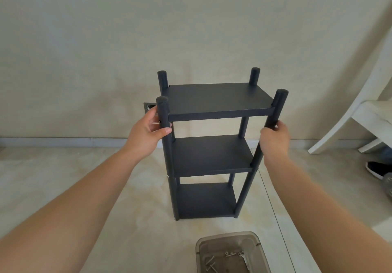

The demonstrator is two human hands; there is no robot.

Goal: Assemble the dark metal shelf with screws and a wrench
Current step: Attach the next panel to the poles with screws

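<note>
Upright on the pale tiled floor (127,219) between both hands: dark metal three-tier shelf (212,156). Left hand (148,132) at 9 o'clock, curled round the front left post; right hand (274,139) at 3 o'clock, gripping the front right post. At 6 o'clock, translucent plastic tub (231,251) holding loose silver screws (232,253).

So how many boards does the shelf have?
3. The top board sits between the hands, the middle board is just below them, and the bottom board is near the floor. None seems hidden.
</note>
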